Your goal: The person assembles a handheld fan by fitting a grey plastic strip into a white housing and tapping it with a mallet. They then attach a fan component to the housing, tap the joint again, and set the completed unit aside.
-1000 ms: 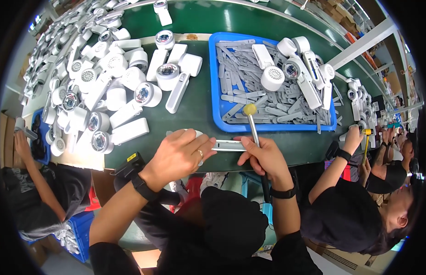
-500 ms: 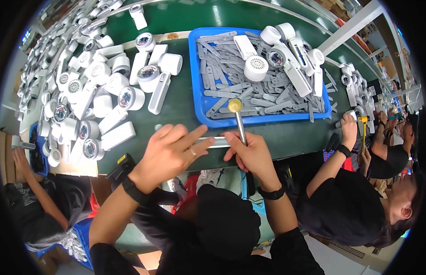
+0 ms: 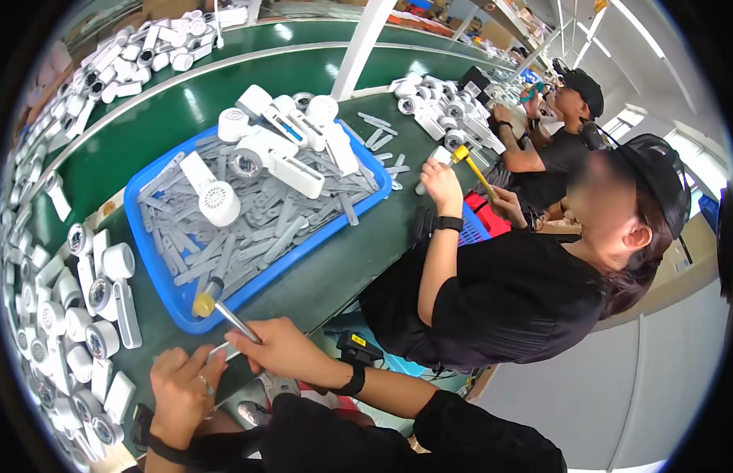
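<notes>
My right hand [image 3: 284,347] is closed around the metal shaft of a mallet [image 3: 239,322]. The yellow face of its head lies over the near rim of a blue tray [image 3: 177,314]. Just left of it, my left hand [image 3: 181,394] has its fingers bent together beside a slim pale piece [image 3: 228,348] that spans to the right fingers. Most of that piece is hidden, so its kind cannot be made out. Grey plastic strips [image 3: 264,236] fill the tray, and several white handheld fans, one of them a fan with a round grille [image 3: 219,203], rest on top.
White handheld fans [image 3: 101,339] are heaped along the left of the green table [image 3: 319,260]. At my right a co-worker [image 3: 493,292] holds a yellow hammer [image 3: 477,169] near another fan pile [image 3: 453,110]. A white post [image 3: 359,55] rises behind the tray.
The view has swung to the right, so the tray and both hands now appear further left. My hands have come closer together around the pale piece; the mallet stays in my right hand.
</notes>
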A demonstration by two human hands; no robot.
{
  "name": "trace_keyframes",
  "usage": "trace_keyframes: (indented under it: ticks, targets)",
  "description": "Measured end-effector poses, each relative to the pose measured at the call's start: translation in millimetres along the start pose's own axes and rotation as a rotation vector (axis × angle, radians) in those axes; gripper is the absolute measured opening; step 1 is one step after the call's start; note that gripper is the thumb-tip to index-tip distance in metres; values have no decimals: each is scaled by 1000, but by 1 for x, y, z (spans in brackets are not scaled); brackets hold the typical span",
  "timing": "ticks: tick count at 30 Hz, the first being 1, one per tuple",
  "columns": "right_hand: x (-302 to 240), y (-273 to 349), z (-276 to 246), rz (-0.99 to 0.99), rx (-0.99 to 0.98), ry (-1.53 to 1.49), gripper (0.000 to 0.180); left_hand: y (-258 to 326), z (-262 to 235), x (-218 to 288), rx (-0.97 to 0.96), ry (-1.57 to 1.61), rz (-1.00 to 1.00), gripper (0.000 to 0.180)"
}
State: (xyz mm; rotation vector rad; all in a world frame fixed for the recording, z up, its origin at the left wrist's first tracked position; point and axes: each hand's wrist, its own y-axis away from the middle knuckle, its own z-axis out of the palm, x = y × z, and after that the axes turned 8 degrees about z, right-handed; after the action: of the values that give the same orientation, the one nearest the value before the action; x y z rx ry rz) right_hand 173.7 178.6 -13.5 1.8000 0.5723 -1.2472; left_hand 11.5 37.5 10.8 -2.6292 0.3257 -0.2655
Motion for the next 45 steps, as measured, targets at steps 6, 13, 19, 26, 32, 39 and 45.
trace_keyframes:
  ticks: [6, 13, 19, 26, 32, 39, 45]
  targets:
    - [4, 0, -10, 35, -103, -73, 31, 13, -2, -3, -62, 6, -6, 31]
    - [2, 59, -52, -298, 250, 402, 42, 12, -2, -6, -13, -14, 26, 25]
    - [-5, 80, -37, -414, 380, 627, 38, 18, -1, -6, 16, -27, 29, 22]
    - [-9, 74, -34, -415, 377, 785, 42, 17, -1, -7, 23, -24, 24, 20]
    - [6, 68, -30, -476, 384, 811, 44, 14, 0, -4, 39, 16, -12, 24]
    - [-3, 76, -23, -397, 398, 930, 38, 9, -21, 6, 66, -2, -246, 40]
    - [-25, 83, -15, -429, 401, 968, 37, 28, -12, 0, 83, 37, -334, 35]
